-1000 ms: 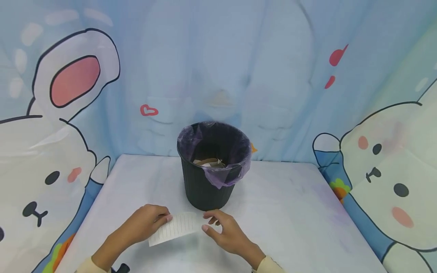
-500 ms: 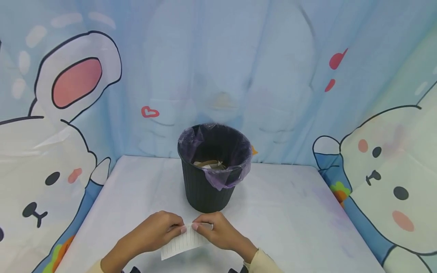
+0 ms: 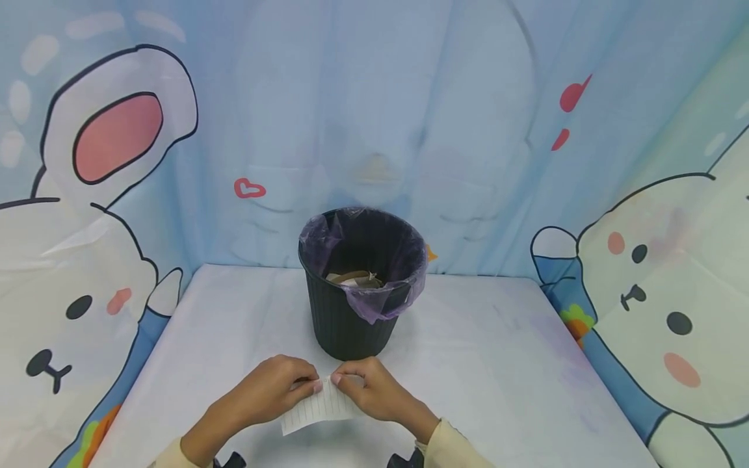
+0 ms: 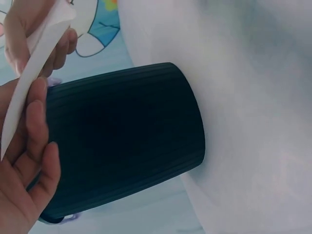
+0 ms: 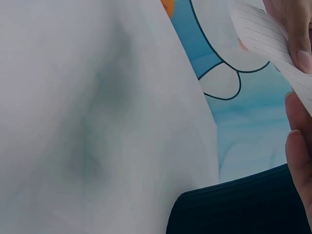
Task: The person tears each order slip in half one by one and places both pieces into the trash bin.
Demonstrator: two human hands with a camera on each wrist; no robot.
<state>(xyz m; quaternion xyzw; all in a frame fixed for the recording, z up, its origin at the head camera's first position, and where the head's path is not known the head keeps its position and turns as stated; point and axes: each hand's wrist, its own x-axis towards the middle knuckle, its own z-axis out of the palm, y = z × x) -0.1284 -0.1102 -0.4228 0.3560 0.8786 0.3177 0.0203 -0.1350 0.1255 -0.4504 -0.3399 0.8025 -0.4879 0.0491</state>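
A small sheet of lined white paper [image 3: 320, 404] is held up between both hands, in front of a black bin. My left hand [image 3: 274, 390] pinches its upper edge between thumb and fingers. Close beside it, my right hand [image 3: 374, 389] pinches the same edge, thumb on the near face. Seen from the left wrist, the paper [image 4: 34, 68] stands nearly edge-on, with the left hand's fingers [image 4: 36, 124] behind it. In the right wrist view the ruled lines show on the paper [image 5: 261, 34]. Part of the sheet's right side is hidden by the right hand.
The black bin [image 3: 345, 325] stands upright on the white table [image 3: 480, 364], just beyond the hands. A purple bag [image 3: 380, 302] lines it, folded over the rim, with scraps [image 3: 354, 279] inside. Behind hangs a blue cartoon curtain [image 3: 374, 97].
The right hand has moved left from beside the paper's right end and now pinches the upper edge next to the left hand. The paper and left hand have shifted slightly right.
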